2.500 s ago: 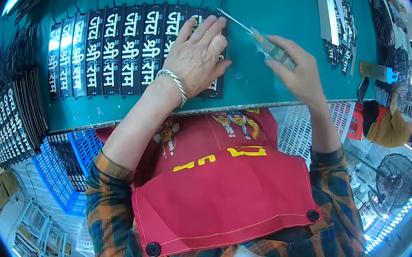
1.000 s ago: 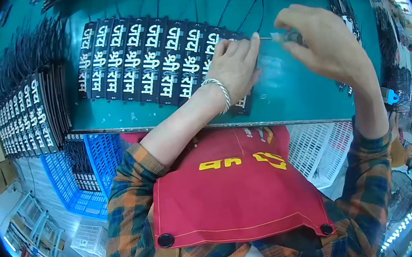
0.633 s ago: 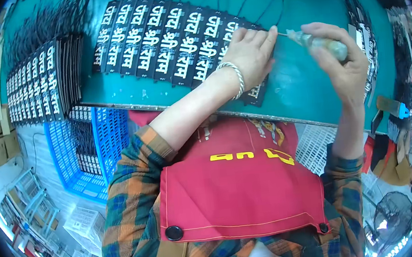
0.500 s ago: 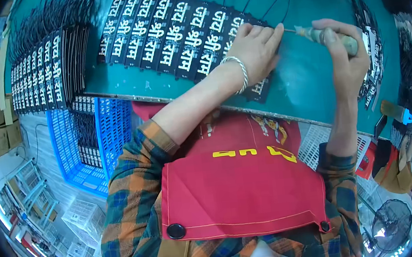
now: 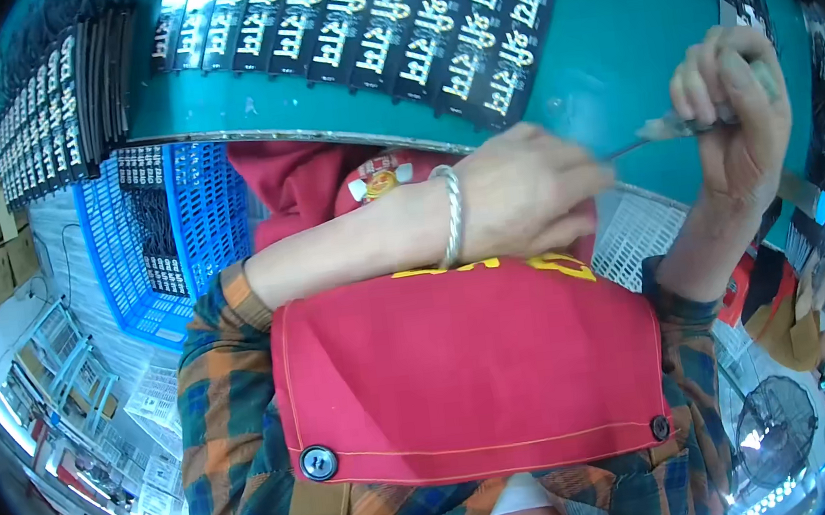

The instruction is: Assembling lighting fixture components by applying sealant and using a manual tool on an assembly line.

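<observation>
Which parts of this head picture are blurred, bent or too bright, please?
Head view: the left hand is blurred; head view: the green table curves along its front, bent by the fisheye; head view: glare whitens the leftmost strips of the laid-out row.

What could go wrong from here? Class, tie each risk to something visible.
First, the left hand is close to the shaft of the thin-shafted tool gripped in the right hand, so a slip might poke its fingers. Second, the left hand is also near the end of the lined-up black strips and could knock them out of line.
</observation>
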{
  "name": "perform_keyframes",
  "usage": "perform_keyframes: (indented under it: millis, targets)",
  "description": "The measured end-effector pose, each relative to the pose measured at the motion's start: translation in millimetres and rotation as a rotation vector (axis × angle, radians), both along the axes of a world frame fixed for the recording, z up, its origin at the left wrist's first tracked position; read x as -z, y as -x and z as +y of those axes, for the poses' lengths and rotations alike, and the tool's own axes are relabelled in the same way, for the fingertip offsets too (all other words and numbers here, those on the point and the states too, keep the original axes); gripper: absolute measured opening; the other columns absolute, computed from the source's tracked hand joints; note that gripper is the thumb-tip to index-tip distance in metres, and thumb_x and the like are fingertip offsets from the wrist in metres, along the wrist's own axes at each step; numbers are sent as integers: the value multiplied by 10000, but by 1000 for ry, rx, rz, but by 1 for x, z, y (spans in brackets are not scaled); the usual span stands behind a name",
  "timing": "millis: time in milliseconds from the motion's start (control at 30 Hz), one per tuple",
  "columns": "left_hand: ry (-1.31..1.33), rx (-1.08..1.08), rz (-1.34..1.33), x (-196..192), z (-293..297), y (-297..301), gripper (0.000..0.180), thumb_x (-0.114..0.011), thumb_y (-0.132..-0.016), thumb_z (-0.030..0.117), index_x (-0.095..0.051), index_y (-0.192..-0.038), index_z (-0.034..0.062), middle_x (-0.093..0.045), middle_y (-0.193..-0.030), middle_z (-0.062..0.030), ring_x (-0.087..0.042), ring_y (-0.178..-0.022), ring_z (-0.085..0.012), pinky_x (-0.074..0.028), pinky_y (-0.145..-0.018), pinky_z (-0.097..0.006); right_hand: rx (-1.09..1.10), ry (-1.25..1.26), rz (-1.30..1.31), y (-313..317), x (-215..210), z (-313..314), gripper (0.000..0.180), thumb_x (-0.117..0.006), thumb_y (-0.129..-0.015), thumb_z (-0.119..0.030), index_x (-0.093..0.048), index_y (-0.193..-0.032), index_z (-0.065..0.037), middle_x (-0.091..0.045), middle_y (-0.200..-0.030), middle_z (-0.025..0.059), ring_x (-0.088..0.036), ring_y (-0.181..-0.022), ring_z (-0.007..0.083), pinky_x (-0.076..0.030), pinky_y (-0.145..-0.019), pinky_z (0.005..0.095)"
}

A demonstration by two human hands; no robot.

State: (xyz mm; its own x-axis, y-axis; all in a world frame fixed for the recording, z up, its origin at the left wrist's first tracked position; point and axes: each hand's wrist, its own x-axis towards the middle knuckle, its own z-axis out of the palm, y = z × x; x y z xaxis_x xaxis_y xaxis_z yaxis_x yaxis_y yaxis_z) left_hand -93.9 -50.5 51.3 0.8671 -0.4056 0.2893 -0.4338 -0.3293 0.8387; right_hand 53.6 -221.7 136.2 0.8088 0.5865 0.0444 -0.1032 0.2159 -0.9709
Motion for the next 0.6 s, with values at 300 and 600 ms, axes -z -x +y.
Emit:
perform_keyframes:
  millis: [300,600]
  targets:
    - [-121,183,263,-3,11,12,518,-734,-902,282,-599,-1315,0,-691,-1142,-194,-665,-1079,-372,-530,-936,-460,34,132,380,15,49,5,178,-710,-947,-104,-639,-1071,3,-575,-774,55,-559,-627,132,-469,-549,291]
    - [-117,136,194,-10,25,14,501,-747,-891,244,-598,-1309,10,-682,-1161,-174,-668,-1055,-369,-533,-893,-449,104,135,498,10,94,3,172,-707,-941,-91,-650,-1081,-7,-581,-772,54,-563,-626,142,-474,-541,304]
